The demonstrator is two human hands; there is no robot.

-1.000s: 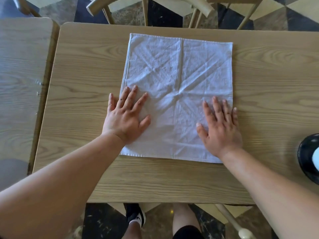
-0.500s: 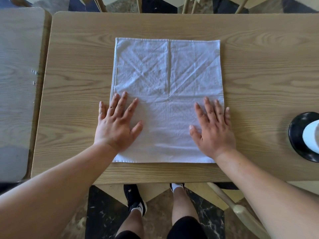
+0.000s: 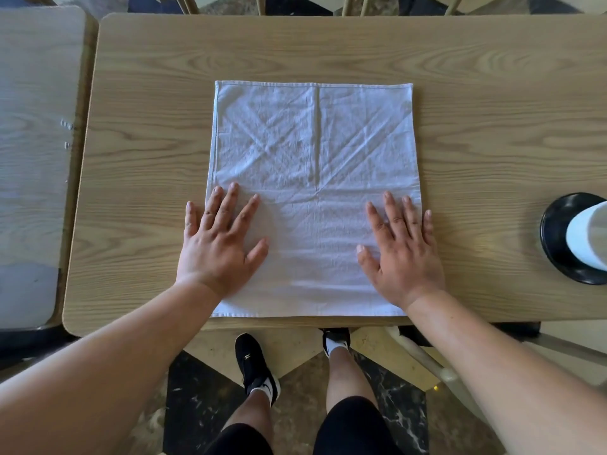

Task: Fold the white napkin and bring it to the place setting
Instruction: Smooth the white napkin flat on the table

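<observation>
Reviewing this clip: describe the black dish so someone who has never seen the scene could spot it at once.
Start at the wooden table with the white napkin spread in its middle. Follow the table to its right edge, past the right hand. The black dish sits there, partly cut off, round and dark, with a white object on it.
</observation>
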